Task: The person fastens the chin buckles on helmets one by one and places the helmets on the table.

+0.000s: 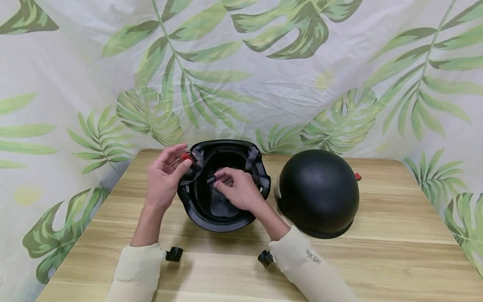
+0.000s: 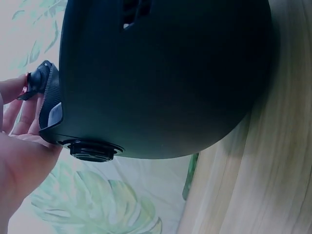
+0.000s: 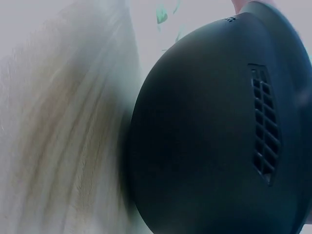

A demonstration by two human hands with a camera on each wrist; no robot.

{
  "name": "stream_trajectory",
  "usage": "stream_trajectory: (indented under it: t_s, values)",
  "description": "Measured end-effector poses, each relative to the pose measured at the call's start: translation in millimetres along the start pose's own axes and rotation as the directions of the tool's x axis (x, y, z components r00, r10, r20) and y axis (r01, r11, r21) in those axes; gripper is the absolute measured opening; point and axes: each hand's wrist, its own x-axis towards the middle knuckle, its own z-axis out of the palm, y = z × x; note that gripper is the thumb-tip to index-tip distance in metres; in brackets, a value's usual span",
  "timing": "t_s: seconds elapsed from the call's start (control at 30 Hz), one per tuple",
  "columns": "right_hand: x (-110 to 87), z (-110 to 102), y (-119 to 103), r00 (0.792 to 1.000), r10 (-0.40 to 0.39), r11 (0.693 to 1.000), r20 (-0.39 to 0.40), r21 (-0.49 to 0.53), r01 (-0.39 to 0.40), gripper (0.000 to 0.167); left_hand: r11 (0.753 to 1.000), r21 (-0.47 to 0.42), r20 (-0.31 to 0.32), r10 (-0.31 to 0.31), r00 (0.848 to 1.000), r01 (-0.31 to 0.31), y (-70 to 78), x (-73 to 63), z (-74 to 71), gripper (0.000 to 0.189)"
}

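An upturned black helmet (image 1: 222,226) sits on the table with its dark lining and mesh padding facing up. At its left rim my left hand (image 1: 162,180) pinches a red-and-black chin-strap buckle (image 1: 190,158) between thumb and fingers. The left wrist view shows this buckle (image 2: 38,80) on its strap beside the helmet's edge. Over the helmet's opening, my right hand (image 1: 241,188) pinches a small black clip piece (image 1: 211,179) with thumb and forefinger. In the right wrist view the helmet's outer shell (image 3: 204,126) hides most of the right hand.
A second black helmet (image 1: 318,193) stands dome up just right of the first, a red tab (image 1: 358,176) showing behind it. The wooden table (image 1: 400,218) ends at a leaf-patterned cloth (image 1: 286,84) at the back. Black wrist mounts (image 1: 174,254) stick out from both sleeves.
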Motion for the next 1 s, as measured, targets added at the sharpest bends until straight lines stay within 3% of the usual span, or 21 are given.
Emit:
stream_trajectory:
  t_s: [0.1, 0.27, 0.53, 0.7, 1.0]
  values:
    - [-4.8, 1.4, -0.2, 1.000, 0.009, 0.997, 0.003, 0.076, -0.010, 0.021, 0.991, 0.131, 0.049, 0.004, 0.999, -0.010, -0.3, -0.7, 0.5, 0.038]
    - [-14.0, 6.2, -2.3, 0.999, 0.037, 0.971, 0.019, 0.236, -0.040, 0.024, 0.956, 0.287, 0.129, 0.019, 0.992, -0.055, -3.5, -0.1, -0.6, 0.035]
    - [-21.7, 11.4, -0.9, 0.999, 0.040, 0.951, -0.027, 0.307, -0.030, 0.026, 0.887, 0.447, 0.208, 0.023, 0.978, -0.116, 3.0, -3.1, 5.3, 0.030]
    - [-23.3, 11.1, -0.3, 0.999, 0.022, 0.954, -0.045, 0.300, -0.008, 0.026, 0.853, 0.501, 0.240, 0.024, 0.970, -0.145, 4.8, -5.0, 8.7, 0.027]
    - [-23.8, 5.4, -2.4, 0.998, 0.008, 0.933, -0.060, 0.359, 0.015, 0.029, 0.855, 0.505, 0.270, -0.025, 0.962, -0.119, 6.2, -4.4, 8.4, 0.023]
